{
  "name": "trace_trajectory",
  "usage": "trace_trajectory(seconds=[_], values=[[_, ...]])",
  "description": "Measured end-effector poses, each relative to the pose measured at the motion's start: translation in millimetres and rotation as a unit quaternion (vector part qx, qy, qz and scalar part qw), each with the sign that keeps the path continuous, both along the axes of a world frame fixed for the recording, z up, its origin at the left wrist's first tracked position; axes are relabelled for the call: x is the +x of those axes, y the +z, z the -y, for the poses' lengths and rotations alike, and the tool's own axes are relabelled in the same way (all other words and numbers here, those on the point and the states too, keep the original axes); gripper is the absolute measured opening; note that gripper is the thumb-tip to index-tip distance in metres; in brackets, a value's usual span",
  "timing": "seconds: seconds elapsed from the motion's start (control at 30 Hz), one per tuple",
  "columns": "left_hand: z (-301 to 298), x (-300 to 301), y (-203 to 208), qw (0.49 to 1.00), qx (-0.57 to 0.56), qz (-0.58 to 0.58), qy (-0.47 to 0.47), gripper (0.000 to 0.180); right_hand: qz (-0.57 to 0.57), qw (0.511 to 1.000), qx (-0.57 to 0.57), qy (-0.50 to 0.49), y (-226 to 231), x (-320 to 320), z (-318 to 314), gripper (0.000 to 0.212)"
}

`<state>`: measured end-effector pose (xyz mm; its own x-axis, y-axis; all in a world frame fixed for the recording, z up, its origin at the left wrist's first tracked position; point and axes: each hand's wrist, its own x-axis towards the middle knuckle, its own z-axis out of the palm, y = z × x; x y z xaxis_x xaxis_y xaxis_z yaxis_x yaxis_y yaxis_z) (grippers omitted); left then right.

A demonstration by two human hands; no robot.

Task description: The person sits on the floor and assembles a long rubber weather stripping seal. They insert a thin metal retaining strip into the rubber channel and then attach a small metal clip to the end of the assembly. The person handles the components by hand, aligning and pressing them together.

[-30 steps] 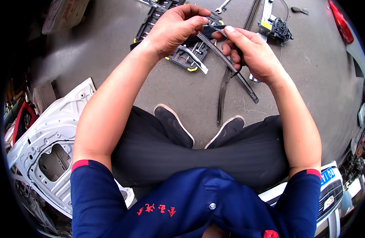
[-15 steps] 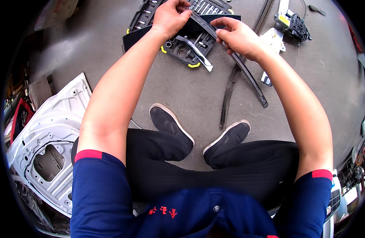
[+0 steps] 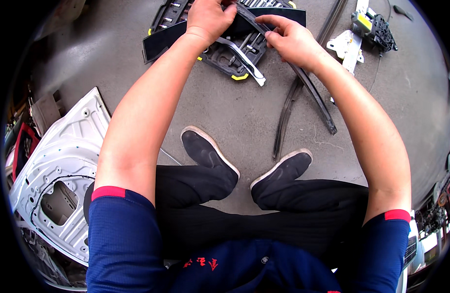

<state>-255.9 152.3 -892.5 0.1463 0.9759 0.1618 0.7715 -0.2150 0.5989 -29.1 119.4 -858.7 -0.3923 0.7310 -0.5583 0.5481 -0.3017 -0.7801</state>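
Observation:
A long black rubber trim strip (image 3: 314, 92) slants from between my hands down to the right, its lower end just off the floor or on it; I cannot tell which. My left hand (image 3: 206, 20) is closed at the strip's upper end, its fingertips partly cut off by the top edge. Thumb and fingers of my right hand (image 3: 296, 45) pinch the strip farther along. Beneath them lies a dark, glossy flat panel (image 3: 162, 45) across an open tool case (image 3: 220, 62). A silver bar-like tool (image 3: 244, 62) rests over the case's near side.
Another dark strip (image 3: 282, 119) runs along the floor on the right. Beyond my right arm lies a window regulator (image 3: 349, 49) with its black motor (image 3: 382, 34). A white car door shell (image 3: 85, 128) stands at the left. My shoes (image 3: 203, 145) are on the concrete floor.
The view has shifted a little. My right hand has moved slightly up against the picture, and the strip's lower end sits slightly farther right. Both hands keep their hold.

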Motion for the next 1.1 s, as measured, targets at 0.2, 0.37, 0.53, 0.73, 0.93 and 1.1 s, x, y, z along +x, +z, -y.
trace_trajectory(seconds=[0.2, 0.37, 0.53, 0.73, 0.93, 1.1], values=[[-0.3, 1.2, -2.8, 0.999, 0.035, -0.027, -0.016, 0.009, 0.041, 0.998, 0.04, 0.027, -2.9, -2.4, 2.1, 0.046], [1.1, 3.7, -6.0, 0.999, 0.034, -0.016, 0.0, 0.011, 0.042, 0.992, 0.114, 0.02, -9.2, -1.3, 6.0, 0.047], [3.2, 8.4, -0.6, 0.997, -0.024, 0.007, 0.071, 0.019, 0.054, 0.993, 0.102, 0.026, -7.0, -1.9, 3.8, 0.047], [-4.1, 1.0, -2.7, 0.989, -0.074, -0.003, 0.131, 0.03, 0.082, 0.982, 0.154, 0.068, -8.1, -2.8, 3.2, 0.047], [-15.3, -0.2, 2.1, 0.975, -0.149, 0.055, 0.157, 0.028, 0.087, 0.978, 0.173, 0.073, -18.0, -5.5, 4.6, 0.048], [-19.0, -5.8, 3.1, 0.973, -0.183, 0.055, 0.133, 0.019, 0.117, 0.976, 0.17, 0.062, -2.8, -11.1, 4.5, 0.05]])
